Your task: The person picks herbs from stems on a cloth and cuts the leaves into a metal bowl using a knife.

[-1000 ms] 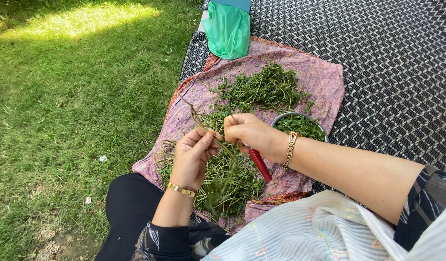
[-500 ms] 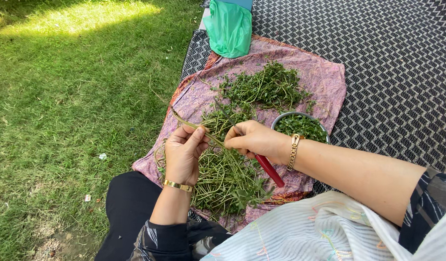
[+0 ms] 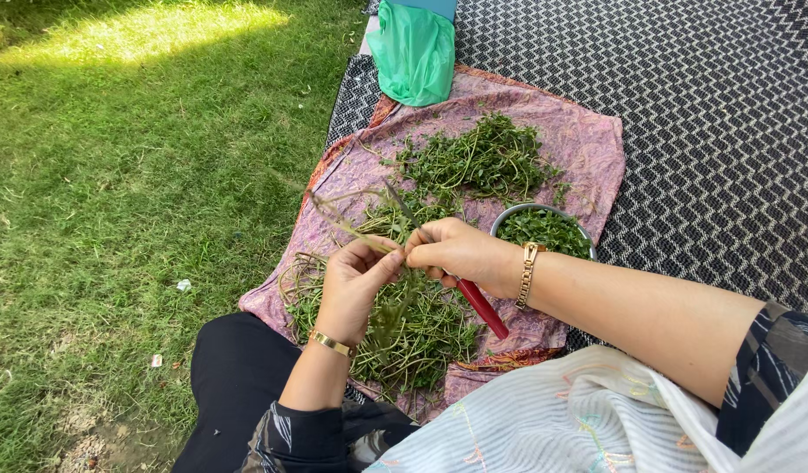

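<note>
The left hand (image 3: 356,282) pinches a long green stem (image 3: 351,229) above the cloth's (image 3: 588,140) near-left part. The stem's long axis runs diagonally, its free end pointing up-left toward the grass (image 3: 115,175). The right hand (image 3: 461,252) grips the stem's near end and a red-handled knife (image 3: 483,308), handle pointing down-right. A bowl (image 3: 544,228) of leaves sits just beside the right wrist.

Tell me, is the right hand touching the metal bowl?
Apart. The head view shows the right hand raised over the cloth, left of the metal bowl, holding a red-handled knife.
</note>
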